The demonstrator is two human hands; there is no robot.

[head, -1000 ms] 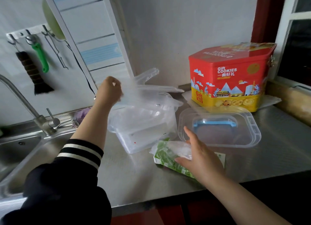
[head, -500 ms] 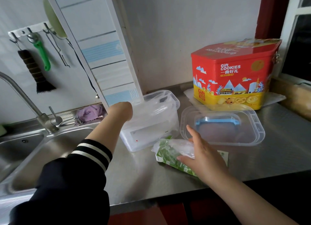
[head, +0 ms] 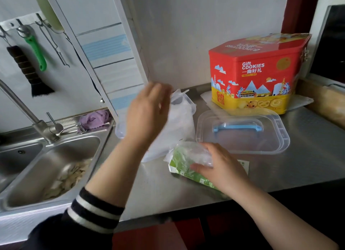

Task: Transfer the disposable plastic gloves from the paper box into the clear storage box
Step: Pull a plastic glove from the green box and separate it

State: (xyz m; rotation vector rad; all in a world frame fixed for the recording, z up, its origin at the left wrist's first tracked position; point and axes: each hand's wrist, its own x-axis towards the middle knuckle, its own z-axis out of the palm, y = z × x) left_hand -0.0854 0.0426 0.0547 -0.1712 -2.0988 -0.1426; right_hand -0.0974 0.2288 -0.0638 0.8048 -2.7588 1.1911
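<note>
Stainless-steel desk (head: 308,156) carrying: one clear plastic storage box (head: 179,126), open-topped, holding a heap of thin translucent disposable gloves (head: 177,107); one green-and-white paper box (head: 188,173), lying flat just in front of the storage box, with a bunch of crumpled clear gloves (head: 190,152) bulging from its open end. Left hand (head: 147,115), blurred, raised over the storage box, fingers straight and loosely spread, holding nothing visible. Right hand (head: 222,165), palm down on the paper box, thumb and fingers curled round the protruding gloves. Clear plastic lid with blue handle (head: 240,130) beside the storage box on the right. Red-and-yellow cookie tin (head: 255,76) behind the lid. Steel sink (head: 50,165) at left.
</note>
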